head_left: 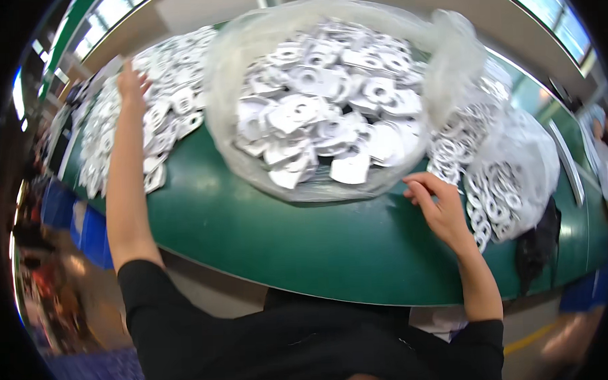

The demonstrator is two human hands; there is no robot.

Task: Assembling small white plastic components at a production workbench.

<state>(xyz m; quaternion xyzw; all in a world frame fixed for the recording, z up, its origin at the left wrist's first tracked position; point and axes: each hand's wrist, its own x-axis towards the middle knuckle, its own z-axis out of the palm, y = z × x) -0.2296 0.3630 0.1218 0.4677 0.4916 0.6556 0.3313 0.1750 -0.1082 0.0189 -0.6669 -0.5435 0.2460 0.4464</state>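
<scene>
two bins (91, 237), both blue, stand at 9 o'clock, below the edge of the green table (286, 257). at 10 o'clock a wide pile (172, 67) of white pieces spreads over the tabletop, many with a round hole. the left hand (132, 82) is over this pile, arm stretched out, its fingers somewhat apart; whether it has hold of a piece, i cannot tell.

at 12 o'clock sits the big bag (225, 146), clear, its mouth wide open, heaped with more white pieces (301, 113). the right hand (442, 208) is at 3 o'clock, just beside the bag's 4 o'clock rim, fingers loosely curled and seemingly holding nothing; contact with the plastic is unclear.

past it, at 2 to 3 o'clock, lie small white rings (453, 141), some inside a small bag (533, 148). just below that, toward 4, hangs something black (537, 249). a pale strip (566, 164) lies at 3 o'clock, farthest right.
</scene>
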